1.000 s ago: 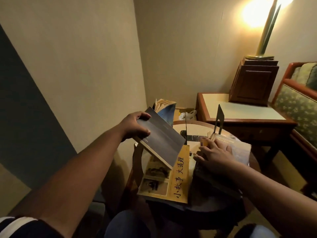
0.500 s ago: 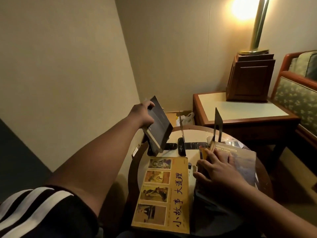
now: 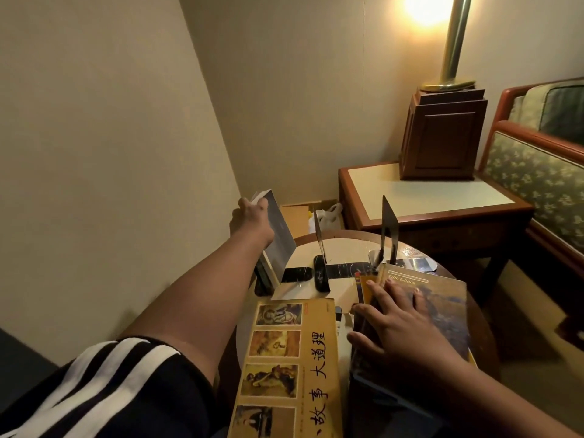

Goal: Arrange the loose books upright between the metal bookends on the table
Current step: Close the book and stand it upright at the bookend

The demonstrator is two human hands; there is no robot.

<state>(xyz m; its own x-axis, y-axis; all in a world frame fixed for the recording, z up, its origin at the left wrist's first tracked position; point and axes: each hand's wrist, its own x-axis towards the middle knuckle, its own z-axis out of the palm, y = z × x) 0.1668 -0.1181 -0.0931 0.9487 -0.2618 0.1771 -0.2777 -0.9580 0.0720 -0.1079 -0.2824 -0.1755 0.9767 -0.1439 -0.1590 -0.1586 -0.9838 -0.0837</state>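
Two metal bookends stand upright on the round desk (image 3: 346, 248), well apart: the left bookend (image 3: 319, 240) and the right bookend (image 3: 388, 227), with bare desk top between them. The left hand (image 3: 251, 221) grips the dark grey book (image 3: 281, 240) by its top edge, fingers curled over it. That book is tilted, top leaning left, its lower edge down near the desk's left rim, outside the pair and to the left of the left bookend; whether it touches the desk I cannot tell.

The right hand (image 3: 401, 324) rests palm down on a stack of books (image 3: 442, 301) lying flat just in front of the right bookend, fingers straight and spread wide, holding nothing; the top cover reads "Fifth Edition". A yellow book (image 3: 284, 368) with four small pictures and black characters lies flat at the near edge, between the two arms.

Beyond stands a square desk (image 3: 426, 197) carrying a wooden box (image 3: 442, 134) with a lit lamp (image 3: 453, 42) on it – a patterned armchair (image 3: 537, 172) sits at the right. A striped sleeve (image 3: 110, 384) covers the left upper arm.
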